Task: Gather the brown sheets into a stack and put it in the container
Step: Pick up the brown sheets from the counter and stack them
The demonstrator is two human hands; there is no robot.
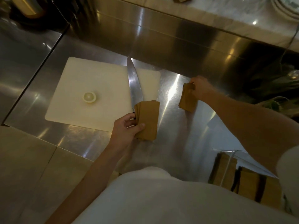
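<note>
Hands both full — your left hand [127,126] grips fanned brown sheets [148,120], your right hand [200,89] pinches another bunch [187,101] on the bench [174,135].

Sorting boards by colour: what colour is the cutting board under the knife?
The cutting board is a plain creamy white, seen clearly in the head view.

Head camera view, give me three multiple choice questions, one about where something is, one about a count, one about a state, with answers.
1. Where does the knife lie?
A. on the cutting board's right edge
B. in the container
C. on the floor

2. How many hands hold brown sheets?
A. none
B. one
C. two

3. The left hand's sheets are:
A. rolled up
B. fanned
C. torn

Answers: 1 A, blade rests along the board; 2 C, left hand and right hand each grip a bundle; 3 B, edges show offset.
</note>
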